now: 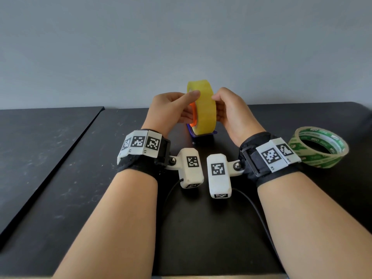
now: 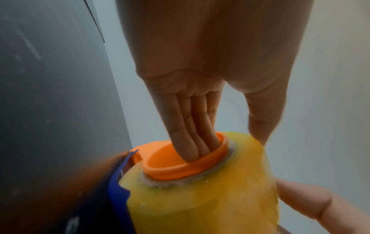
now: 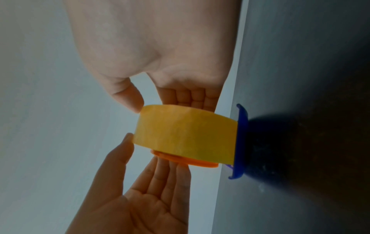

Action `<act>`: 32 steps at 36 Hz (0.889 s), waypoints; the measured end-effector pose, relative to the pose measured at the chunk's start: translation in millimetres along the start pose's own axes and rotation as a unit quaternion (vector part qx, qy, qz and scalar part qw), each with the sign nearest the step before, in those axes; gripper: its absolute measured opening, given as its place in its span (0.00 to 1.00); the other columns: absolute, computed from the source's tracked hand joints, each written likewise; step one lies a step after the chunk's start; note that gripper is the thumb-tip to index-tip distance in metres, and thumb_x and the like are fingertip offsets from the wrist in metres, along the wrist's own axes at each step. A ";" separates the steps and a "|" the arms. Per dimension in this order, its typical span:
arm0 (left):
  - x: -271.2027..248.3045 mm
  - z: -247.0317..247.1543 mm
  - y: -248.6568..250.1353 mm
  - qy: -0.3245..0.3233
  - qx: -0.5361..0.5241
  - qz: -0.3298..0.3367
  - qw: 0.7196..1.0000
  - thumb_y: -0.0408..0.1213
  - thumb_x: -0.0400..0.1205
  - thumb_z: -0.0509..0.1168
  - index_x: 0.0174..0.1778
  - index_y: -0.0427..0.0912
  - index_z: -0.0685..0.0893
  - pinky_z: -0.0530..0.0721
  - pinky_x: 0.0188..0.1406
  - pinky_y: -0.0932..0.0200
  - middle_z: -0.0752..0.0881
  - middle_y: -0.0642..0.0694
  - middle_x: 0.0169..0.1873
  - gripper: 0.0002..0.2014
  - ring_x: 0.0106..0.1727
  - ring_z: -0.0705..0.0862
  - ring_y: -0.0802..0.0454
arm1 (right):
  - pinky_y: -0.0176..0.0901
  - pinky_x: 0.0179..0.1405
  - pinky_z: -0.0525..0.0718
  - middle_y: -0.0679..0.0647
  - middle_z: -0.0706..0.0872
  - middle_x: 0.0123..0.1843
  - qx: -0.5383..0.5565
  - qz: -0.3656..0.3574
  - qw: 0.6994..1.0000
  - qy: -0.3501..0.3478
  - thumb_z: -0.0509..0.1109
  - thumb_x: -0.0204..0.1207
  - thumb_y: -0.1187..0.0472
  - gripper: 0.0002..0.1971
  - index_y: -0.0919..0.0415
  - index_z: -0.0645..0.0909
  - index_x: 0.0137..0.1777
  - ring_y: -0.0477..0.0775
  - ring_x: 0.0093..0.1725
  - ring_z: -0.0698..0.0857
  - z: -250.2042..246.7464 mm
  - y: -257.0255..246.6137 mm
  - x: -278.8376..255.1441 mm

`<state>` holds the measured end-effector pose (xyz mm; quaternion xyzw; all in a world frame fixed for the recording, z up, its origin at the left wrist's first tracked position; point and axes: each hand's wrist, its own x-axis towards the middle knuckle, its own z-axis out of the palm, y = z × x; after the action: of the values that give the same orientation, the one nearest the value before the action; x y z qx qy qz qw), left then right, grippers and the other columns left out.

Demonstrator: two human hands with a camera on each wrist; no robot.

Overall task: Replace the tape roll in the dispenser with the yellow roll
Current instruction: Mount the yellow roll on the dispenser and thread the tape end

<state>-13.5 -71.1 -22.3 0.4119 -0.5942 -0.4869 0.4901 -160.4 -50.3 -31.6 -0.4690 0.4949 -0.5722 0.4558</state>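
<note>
The yellow roll stands on edge in the blue dispenser on the black table. An orange hub sits in the roll's core. My left hand has straight fingers pushed into the hub, and its thumb touches the roll's rim. On the other side my right hand holds the roll. Its thumb is on the roll's upper edge and its fingers lie behind the far face, mostly hidden. The right wrist view shows the blue dispenser under the roll.
A second tape roll with green print lies flat on the table to the right of my right wrist. A seam in the tabletop runs diagonally at the left. A grey wall stands right behind the table.
</note>
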 end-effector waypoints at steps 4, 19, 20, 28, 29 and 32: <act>-2.4 1.7 0.9 0.005 0.002 -0.003 1.000 0.44 0.77 0.73 0.42 0.36 0.88 0.91 0.41 0.51 0.87 0.38 0.31 0.13 0.31 0.87 0.46 | 0.53 0.53 0.84 0.58 0.87 0.41 0.004 0.005 1.000 0.002 0.64 0.61 0.53 0.15 0.61 0.83 0.42 0.57 0.43 0.86 0.9 -0.6 -2.7; -21.6 2.1 7.2 0.016 -0.002 -0.009 1.000 0.43 0.81 0.70 0.47 0.34 0.87 0.91 0.40 0.57 0.89 0.38 0.37 0.13 0.34 0.89 0.48 | 0.56 0.56 0.88 0.62 0.91 0.45 -0.033 0.029 0.998 0.047 0.68 0.66 0.56 0.12 0.62 0.86 0.44 0.61 0.47 0.90 6.1 -16.0 -26.5; -23.7 1.6 6.8 0.020 0.000 -0.008 1.000 0.43 0.81 0.69 0.47 0.34 0.87 0.91 0.39 0.59 0.89 0.39 0.37 0.13 0.34 0.89 0.49 | 0.59 0.59 0.88 0.65 0.91 0.47 -0.037 0.028 0.998 0.048 0.69 0.64 0.55 0.14 0.63 0.86 0.45 0.63 0.49 0.90 7.7 -16.9 -29.7; -52.3 -4.7 6.7 -0.039 -0.043 -0.047 0.997 0.31 0.81 0.67 0.52 0.34 0.87 0.86 0.62 0.51 0.89 0.37 0.46 0.07 0.47 0.88 0.46 | 0.70 0.60 0.85 0.70 0.89 0.56 -0.036 0.018 0.996 0.074 0.73 0.49 0.48 0.35 0.67 0.80 0.56 0.70 0.54 0.90 7.4 -15.5 -54.0; -56.1 -5.6 6.4 -0.057 -0.038 -0.046 0.997 0.27 0.80 0.67 0.52 0.36 0.87 0.87 0.60 0.55 0.90 0.39 0.46 0.07 0.47 0.89 0.48 | 0.70 0.60 0.85 0.69 0.88 0.57 -0.035 0.016 0.996 0.076 0.73 0.49 0.48 0.34 0.66 0.79 0.56 0.70 0.55 0.89 6.3 -15.7 -57.8; -65.0 -7.0 5.1 -0.083 -0.007 -0.032 0.996 0.23 0.77 0.70 0.52 0.41 0.87 0.87 0.52 0.62 0.91 0.42 0.47 0.12 0.47 0.90 0.52 | 0.68 0.60 0.86 0.67 0.87 0.59 -0.049 0.009 0.995 0.085 0.73 0.53 0.50 0.27 0.58 0.79 0.54 0.67 0.56 0.89 5.0 -21.3 -72.4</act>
<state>5.1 -8.5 -28.7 0.3851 -0.6160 -0.5390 0.4262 -146.2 22.4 -16.3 -0.4356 0.5637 -0.5809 0.3937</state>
